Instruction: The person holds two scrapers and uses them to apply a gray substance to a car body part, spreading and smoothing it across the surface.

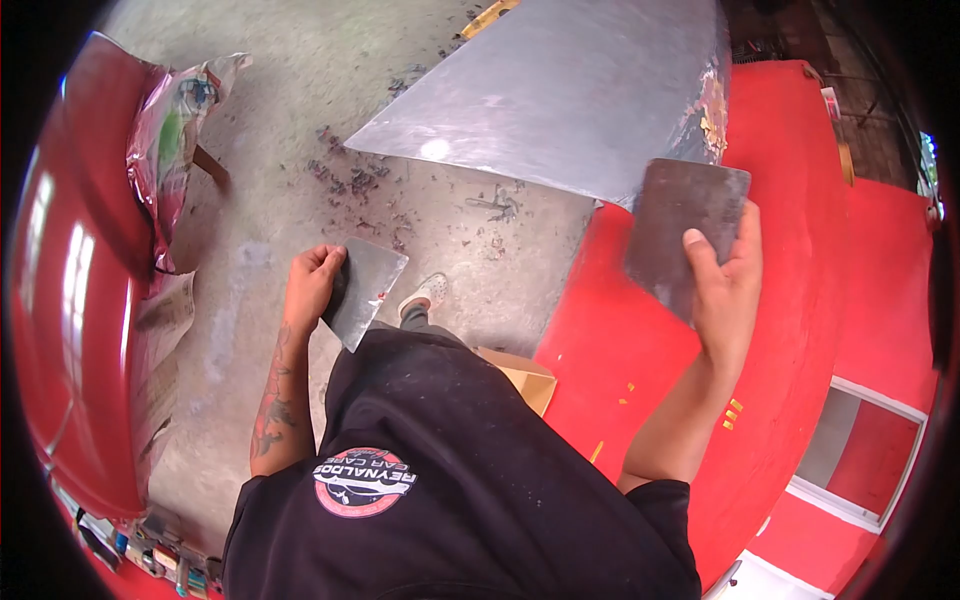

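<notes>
Nearest me: wearer's black shirt [480, 500], round logo [365, 483] on the chest. Clutter of small items [165, 560] sat near left, too small to ID. Near right, a white frame [835, 510] on a red wall.

Tan box [530, 384], partly hidden, stood just past the shirt. Pale clog [428, 292] on one foot.

Left hand [318, 274] was closed in a pinch, thumb and fingers on the near-left edge of a thin grey plate [372, 285]. Plate sat tilted over the floor, small red-and-white smear toward its right side.

Right hand [727, 290] had a dark plate [680, 215] gripped: thumb flat on the face, other fingers mostly behind. Plate was up over the red panel [600, 320], top overlapping the grey panel in view. Couldn't tell if it touched anything. Yellow bits [733, 413] on the red.

Left side: glossy red bodywork [70, 290], crinkled plastic [160, 140] along its edge.

Further out, dark debris [358, 180] littered the concrete floor [260, 160]. Grey panel [560, 100] lay beyond, right edge flaky and tan.
</notes>
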A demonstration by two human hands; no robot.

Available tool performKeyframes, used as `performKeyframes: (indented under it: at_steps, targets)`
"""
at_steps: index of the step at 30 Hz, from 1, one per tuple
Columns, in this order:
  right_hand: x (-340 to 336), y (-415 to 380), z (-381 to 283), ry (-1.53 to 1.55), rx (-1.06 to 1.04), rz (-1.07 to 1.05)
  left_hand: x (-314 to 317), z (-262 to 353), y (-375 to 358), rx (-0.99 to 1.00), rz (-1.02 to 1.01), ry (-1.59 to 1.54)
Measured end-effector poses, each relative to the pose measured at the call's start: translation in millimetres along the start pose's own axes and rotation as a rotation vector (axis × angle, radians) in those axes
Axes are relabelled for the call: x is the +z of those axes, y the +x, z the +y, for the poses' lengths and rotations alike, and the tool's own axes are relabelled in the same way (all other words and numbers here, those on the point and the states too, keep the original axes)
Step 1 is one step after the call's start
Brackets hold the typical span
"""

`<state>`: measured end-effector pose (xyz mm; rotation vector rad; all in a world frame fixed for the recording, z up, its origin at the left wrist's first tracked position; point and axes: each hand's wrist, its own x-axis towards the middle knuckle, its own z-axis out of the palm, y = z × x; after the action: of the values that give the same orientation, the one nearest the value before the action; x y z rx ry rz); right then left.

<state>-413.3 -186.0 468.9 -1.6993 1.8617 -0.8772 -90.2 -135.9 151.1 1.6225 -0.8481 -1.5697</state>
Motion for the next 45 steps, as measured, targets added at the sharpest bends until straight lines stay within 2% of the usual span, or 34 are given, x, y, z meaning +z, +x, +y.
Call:
performKeyframes:
  at_steps: [3,5,7,9,11,13,15,17,18,19,21,23,25,27,29,31,33,34,39,41,45]
  targets:
    - [-1.0,1.0,-0.1,0.093,0.077,0.008,-3.4,-2.6,-1.1,-0.013,0.014,0.004]
    - [8.3,-0.8,6.1,-0.03,-0.039,-0.028,-3.7,-6.5,-0.4,-0.003,0.017,-0.012]
    - [5.7,-1.2,0.8,-0.043,-0.038,-0.033,-4.1,-7.7,0.2,0.005,0.021,-0.027]
    - [-1.6,1.6,-2.5,0.087,0.087,-0.013,-6.0,-6.9,0.0,-0.012,0.015,-0.032]
    - [3.0,1.1,-4.1,0.105,0.106,-0.031,-6.4,-3.2,-1.2,-0.012,0.016,-0.022]
    - [12.3,-2.4,-2.6,-0.12,-0.023,-0.079,-5.7,-2.7,-0.3,-0.01,0.013,-0.011]
    - [3.8,3.6,9.8,-0.141,-0.083,-0.072,-5.7,-5.4,1.2,-0.005,0.015,-0.012]
    - [-4.5,9.5,-6.1,0.07,0.081,-0.072,-5.5,-3.8,-0.7,-0.008,0.013,-0.022]
    - [-11.1,13.1,-10.1,0.055,0.119,-0.118,-5.6,-2.7,-1.1,-0.007,0.011,-0.031]
    - [-10.0,14.1,-9.9,0.054,0.118,-0.119,-5.6,-3.5,-0.8,-0.008,0.012,-0.033]
    - [-6.9,16.3,-9.0,-0.159,0.041,-0.151,-5.4,-5.7,0.0,-0.002,0.009,-0.032]
    - [-9.4,20.0,-14.8,-0.132,0.039,-0.174,-5.6,-6.1,-0.5,-0.005,0.008,-0.033]
    - [-18.5,29.1,-21.8,-0.021,0.161,-0.283,-6.0,-7.2,-0.9,-0.007,0.01,-0.034]
    - [-19.9,32.7,-20.1,-0.002,0.189,-0.307,-6.2,-9.2,-1.4,-0.005,0.01,-0.028]
    - [-15.8,31.8,-4.1,-0.198,0.049,-0.242,-6.1,-7.9,-2.6,-0.005,0.012,-0.033]
    - [-16.4,33.3,-20.0,-0.196,0.091,-0.271,-6.3,-7.5,-3.9,-0.006,0.012,-0.037]
    - [-20.0,37.5,-28.6,0.039,0.247,-0.344,-6.9,-7.8,-4.9,-0.014,0.017,-0.027]
    - [-18.9,36.9,-23.4,0.038,0.246,-0.346,-6.6,-7.6,-5.6,-0.015,0.018,-0.028]
    - [-13.3,35.8,-0.7,-0.187,0.069,-0.321,-5.0,-2.9,-7.9,-0.02,0.019,-0.018]
    - [-13.4,43.7,-16.1,0.004,0.064,-0.245,-5.2,-5.3,-6.7,-0.022,0.017,-0.017]
    - [-5.8,60.5,-9.7,-0.056,-0.076,-0.071,-5.2,-8.6,-5.2,-0.008,0.009,-0.019]
